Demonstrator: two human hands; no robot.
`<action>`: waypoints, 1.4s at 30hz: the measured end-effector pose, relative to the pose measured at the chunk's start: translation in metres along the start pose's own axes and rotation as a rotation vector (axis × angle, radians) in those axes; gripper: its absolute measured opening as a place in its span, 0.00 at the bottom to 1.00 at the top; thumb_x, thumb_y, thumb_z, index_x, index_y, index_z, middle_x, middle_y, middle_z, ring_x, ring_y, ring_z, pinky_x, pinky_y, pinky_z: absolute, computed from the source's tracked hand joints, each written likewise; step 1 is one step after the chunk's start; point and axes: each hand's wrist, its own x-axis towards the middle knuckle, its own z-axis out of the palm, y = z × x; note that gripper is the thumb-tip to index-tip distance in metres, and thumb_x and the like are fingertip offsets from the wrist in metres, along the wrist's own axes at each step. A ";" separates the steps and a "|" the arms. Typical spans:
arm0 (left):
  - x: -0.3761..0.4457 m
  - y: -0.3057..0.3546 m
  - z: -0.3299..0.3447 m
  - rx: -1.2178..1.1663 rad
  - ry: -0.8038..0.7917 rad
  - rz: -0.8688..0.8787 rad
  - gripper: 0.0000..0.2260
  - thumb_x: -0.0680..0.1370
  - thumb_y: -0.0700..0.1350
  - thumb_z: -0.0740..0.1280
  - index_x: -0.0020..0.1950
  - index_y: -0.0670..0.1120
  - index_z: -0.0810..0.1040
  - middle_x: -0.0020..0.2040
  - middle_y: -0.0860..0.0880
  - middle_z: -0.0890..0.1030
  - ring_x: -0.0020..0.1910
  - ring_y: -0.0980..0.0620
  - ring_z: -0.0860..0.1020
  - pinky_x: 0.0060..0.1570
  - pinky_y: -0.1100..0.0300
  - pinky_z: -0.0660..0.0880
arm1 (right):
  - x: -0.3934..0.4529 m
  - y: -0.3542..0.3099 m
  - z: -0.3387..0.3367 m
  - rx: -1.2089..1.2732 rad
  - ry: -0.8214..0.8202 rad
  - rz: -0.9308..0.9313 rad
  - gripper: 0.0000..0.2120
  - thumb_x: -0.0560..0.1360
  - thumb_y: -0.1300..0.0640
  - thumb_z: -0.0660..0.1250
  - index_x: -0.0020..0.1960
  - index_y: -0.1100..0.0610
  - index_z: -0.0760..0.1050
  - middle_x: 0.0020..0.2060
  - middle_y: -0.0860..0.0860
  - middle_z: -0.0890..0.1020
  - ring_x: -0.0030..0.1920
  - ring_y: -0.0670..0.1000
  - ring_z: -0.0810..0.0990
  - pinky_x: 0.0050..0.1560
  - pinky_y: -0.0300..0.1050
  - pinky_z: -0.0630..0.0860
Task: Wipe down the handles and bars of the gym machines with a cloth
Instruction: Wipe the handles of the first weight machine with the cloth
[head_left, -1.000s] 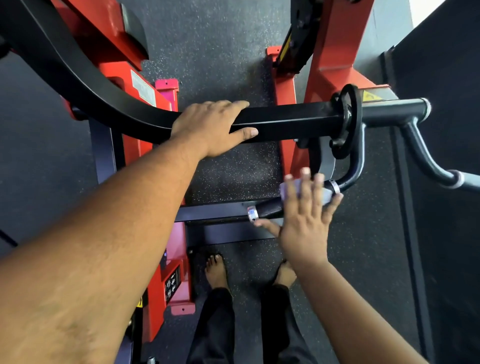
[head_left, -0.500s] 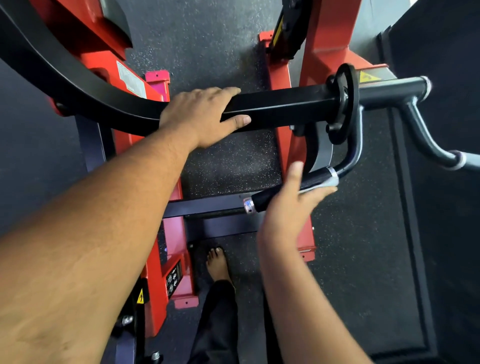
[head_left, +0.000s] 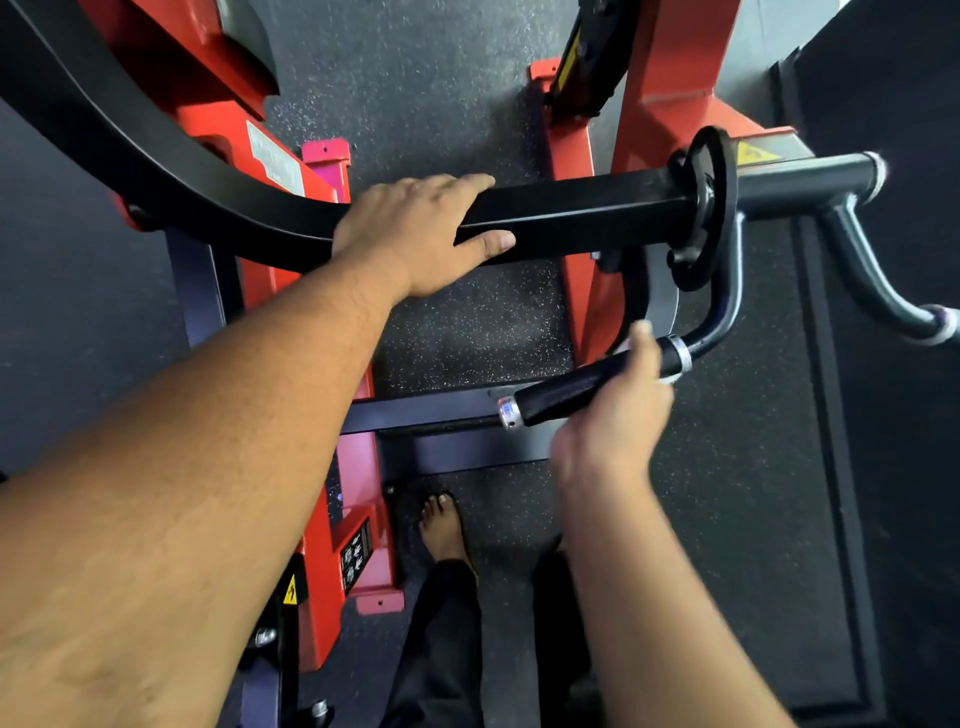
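A black square bar (head_left: 582, 213) of the red gym machine runs across the view. My left hand (head_left: 415, 234) rests on it, fingers laid over the top and thumb straight along the near face. Below it a short black handle grip (head_left: 566, 389) with silver end rings sticks out toward me. My right hand (head_left: 613, 415) grips this handle from below, thumb up over it. Only pale slivers of the cloth (head_left: 671, 378) show at the hand's edge, pressed to the handle.
A second grey curved handle (head_left: 872, 275) branches off at the right end of the bar. A black ring collar (head_left: 706, 208) sits on the bar. Red frame uprights (head_left: 670, 78) stand behind. My bare foot (head_left: 441, 525) is on the speckled rubber floor.
My right hand turned from lying flat on the cloth over the handle to wrapping the handle from below, thumb on top. My left hand stayed on the bar.
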 end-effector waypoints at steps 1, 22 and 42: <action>0.001 0.000 0.000 0.006 0.004 0.000 0.36 0.78 0.75 0.48 0.81 0.57 0.59 0.75 0.48 0.73 0.69 0.40 0.75 0.60 0.44 0.73 | 0.010 -0.013 0.002 0.060 0.021 -0.013 0.07 0.81 0.53 0.68 0.51 0.57 0.76 0.40 0.47 0.81 0.38 0.47 0.79 0.42 0.43 0.78; 0.001 -0.001 0.002 0.022 -0.009 0.011 0.37 0.77 0.75 0.47 0.81 0.56 0.59 0.74 0.48 0.74 0.68 0.40 0.76 0.60 0.43 0.74 | 0.004 0.030 -0.029 0.111 -0.371 0.423 0.14 0.73 0.40 0.68 0.43 0.52 0.76 0.39 0.50 0.82 0.45 0.53 0.83 0.56 0.51 0.78; 0.000 0.002 -0.001 0.006 0.003 0.002 0.35 0.79 0.73 0.50 0.80 0.56 0.60 0.74 0.48 0.74 0.68 0.40 0.75 0.60 0.44 0.73 | 0.026 0.000 -0.027 0.280 -0.269 0.258 0.17 0.77 0.37 0.67 0.45 0.52 0.77 0.40 0.49 0.81 0.45 0.55 0.83 0.56 0.53 0.80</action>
